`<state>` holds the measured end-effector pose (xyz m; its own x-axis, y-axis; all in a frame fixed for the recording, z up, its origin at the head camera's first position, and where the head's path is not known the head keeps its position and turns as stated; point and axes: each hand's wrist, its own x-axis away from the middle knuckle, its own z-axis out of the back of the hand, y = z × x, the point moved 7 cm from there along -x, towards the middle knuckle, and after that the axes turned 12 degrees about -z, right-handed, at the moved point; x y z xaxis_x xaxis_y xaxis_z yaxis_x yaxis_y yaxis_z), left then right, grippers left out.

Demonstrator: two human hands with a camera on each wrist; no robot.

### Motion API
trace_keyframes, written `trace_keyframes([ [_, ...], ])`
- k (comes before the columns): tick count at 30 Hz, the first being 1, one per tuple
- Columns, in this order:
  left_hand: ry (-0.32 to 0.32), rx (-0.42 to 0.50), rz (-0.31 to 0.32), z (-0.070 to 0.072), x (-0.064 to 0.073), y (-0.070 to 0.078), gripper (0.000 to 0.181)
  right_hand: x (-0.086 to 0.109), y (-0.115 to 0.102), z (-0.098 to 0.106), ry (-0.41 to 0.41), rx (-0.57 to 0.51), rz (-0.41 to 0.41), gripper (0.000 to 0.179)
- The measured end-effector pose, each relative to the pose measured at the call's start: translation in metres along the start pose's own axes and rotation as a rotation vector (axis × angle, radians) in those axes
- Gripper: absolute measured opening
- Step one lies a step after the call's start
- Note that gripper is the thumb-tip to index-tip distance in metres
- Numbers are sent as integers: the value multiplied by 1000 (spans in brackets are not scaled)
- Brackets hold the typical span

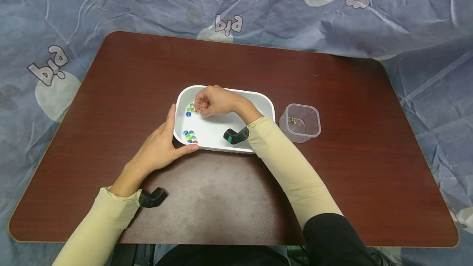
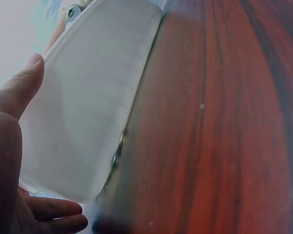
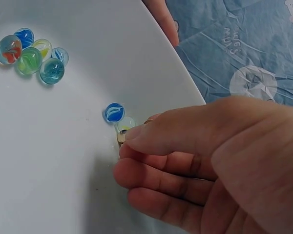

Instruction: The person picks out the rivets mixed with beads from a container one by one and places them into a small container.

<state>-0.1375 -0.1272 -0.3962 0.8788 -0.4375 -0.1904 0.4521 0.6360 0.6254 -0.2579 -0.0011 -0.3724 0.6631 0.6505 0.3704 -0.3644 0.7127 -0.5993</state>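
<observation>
Brass-coloured piece (image 3: 121, 138): small, hard, with a metallic shine; outline mostly covered by fingers, full shape not readable. Held at the tips of the right hand (image 1: 223, 101), thumb and forefinger closed narrow on it, other fingers curled loosely beneath. Position: at the left end of the white tray (image 1: 212, 134), beside a blue glass marble (image 3: 114, 112); a pale yellow-green marble (image 3: 127, 124) lies partly behind the piece. Direction of the piece and its long axis: cannot tell, too little shows.

Tray: smooth, opaque, rounded corners, raised rim; long axis runs left to right across the table, right end slightly nearer the wearer. Left hand (image 1: 157, 147) at the tray's left end, thumb and fingers set wide apart, thumb along the near edge, fingers straight at the end wall.

Near left corner: marble cluster (image 3: 29, 61), round, clear glass with coloured swirls of orange, blue, green, yellow. Just beside the tray's right end, clear plastic box (image 1: 310, 132), rounded square, a few brass-coloured bits (image 1: 293, 121) inside. Table (image 1: 354, 155): reddish-brown wood grain. Beyond it, creased blue printed cloth (image 1: 258, 15).
</observation>
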Motion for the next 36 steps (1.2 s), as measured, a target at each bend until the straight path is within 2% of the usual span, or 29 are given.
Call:
trace_keyframes([
  [17, -5, 3, 2, 0, 0, 0, 121, 5, -6, 10, 46, -39, 29, 12],
  [22, -2, -5, 11, -1, 0, -1, 122, 8, -5, 19, 90, -89, 36, 11],
  [31, -2, -6, 16, -1, 0, 0, 122, 21, -11, 39, 175, -170, 98, 10],
  [36, 1, -11, 7, 0, 0, 1, 123, 31, -16, 49, 202, -180, 119, 12],
])
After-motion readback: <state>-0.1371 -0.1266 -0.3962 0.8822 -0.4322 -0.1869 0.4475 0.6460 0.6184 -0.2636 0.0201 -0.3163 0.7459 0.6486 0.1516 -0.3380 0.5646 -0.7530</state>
